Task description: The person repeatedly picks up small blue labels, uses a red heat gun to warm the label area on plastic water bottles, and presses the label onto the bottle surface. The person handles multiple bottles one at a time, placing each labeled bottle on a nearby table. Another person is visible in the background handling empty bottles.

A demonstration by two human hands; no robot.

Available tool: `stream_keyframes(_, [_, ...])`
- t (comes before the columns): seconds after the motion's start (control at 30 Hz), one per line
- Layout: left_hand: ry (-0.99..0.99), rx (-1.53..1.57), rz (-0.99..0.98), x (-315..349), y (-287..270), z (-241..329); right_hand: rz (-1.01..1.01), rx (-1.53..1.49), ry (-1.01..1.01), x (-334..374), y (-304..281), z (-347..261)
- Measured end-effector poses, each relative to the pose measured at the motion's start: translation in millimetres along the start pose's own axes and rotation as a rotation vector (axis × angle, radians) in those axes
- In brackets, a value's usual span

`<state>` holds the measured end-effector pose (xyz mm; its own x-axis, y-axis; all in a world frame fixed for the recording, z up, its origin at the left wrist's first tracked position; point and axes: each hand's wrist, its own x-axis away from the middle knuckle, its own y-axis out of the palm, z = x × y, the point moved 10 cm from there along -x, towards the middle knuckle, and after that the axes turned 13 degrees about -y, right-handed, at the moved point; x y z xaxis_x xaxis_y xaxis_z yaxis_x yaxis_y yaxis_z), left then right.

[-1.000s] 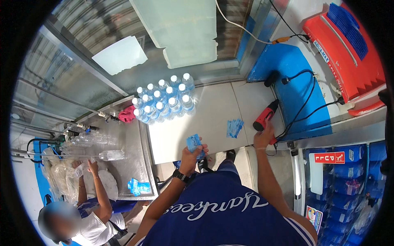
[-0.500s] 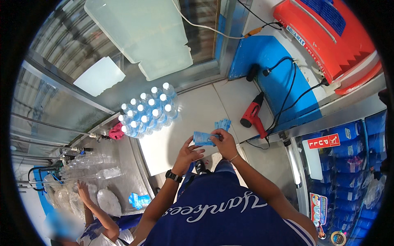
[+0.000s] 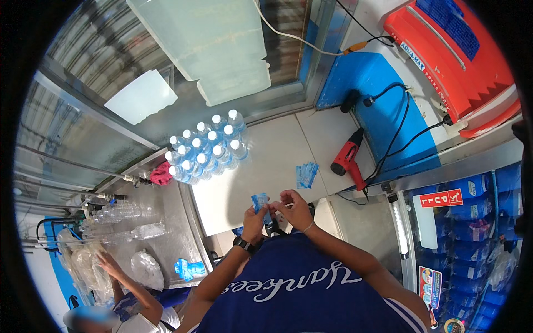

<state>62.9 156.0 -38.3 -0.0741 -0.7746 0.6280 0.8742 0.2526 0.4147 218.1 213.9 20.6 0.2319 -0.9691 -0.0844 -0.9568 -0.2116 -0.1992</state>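
Observation:
My left hand (image 3: pixel 254 217) and my right hand (image 3: pixel 294 208) meet just above my chest, both pinching a small stack of blue labels (image 3: pixel 260 201). A black watch sits on my left wrist. On the white table (image 3: pixel 277 150) just beyond my hands lies another small pile of blue labels (image 3: pixel 306 174). A shrink-wrapped pack of water bottles (image 3: pixel 204 151) with white caps stands at the table's far left corner. A red heat gun (image 3: pixel 347 158) lies to the right of the loose labels, its black cord running back.
A red and blue machine (image 3: pixel 455 61) stands at the back right on a blue surface. To the left, a steel bench (image 3: pixel 161 233) holds empty clear bottles (image 3: pixel 119 211) and blue labels (image 3: pixel 189 269); another person's hand (image 3: pixel 105 261) reaches there. Blue packs fill a rack (image 3: pixel 472 222) at right.
My right hand left the red heat gun on the table and came over to my left hand; both now hold the blue labels closer to my body.

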Motion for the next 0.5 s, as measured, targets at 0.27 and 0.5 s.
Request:
stream_keyframes(0.27, [0.064,-0.184,0.084,6.9,2.7,3.7,-0.053,-0.158,0.161,11.5,32.0,31.9])
stream_keyframes(0.5, [0.042,-0.27,0.108,7.1,0.0,-7.0,-0.014,-0.404,0.359,33.0,28.9,56.1])
